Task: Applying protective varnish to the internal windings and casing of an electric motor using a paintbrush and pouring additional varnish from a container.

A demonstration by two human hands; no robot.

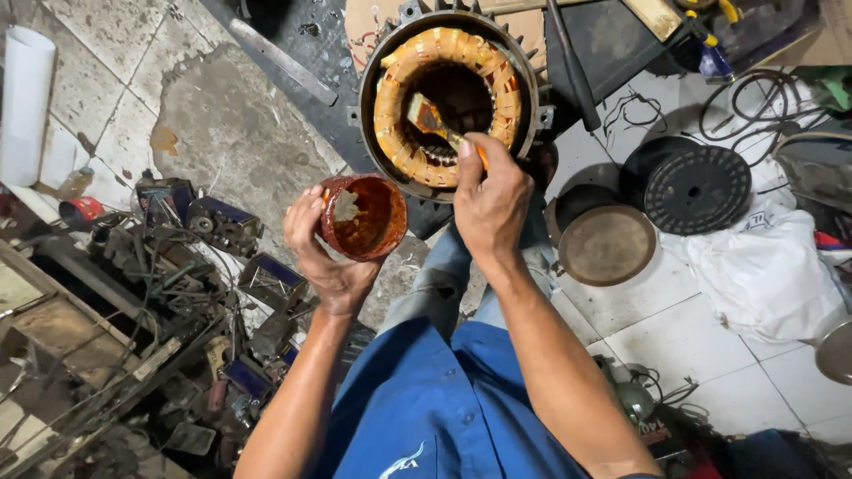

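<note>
Grimy floor tiles [222, 133] carry a motor stator [450, 96] just ahead of both hands, the right hand [491, 200] gripping a brush [435, 121] angled into its windings, the left hand [324, 257] cupping a varnish tin [364, 215].

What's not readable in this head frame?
- Brush handle: mostly hidden inside the right hand.
- Cup: liquid level unclear; the left hand covers its underside.
- Stator: top rim cut by the frame edge, lower rim behind the right hand.
- Scrap pile, lower left: parts too tangled to identify.
- Black spool: wire gauge too small to tell.
</note>
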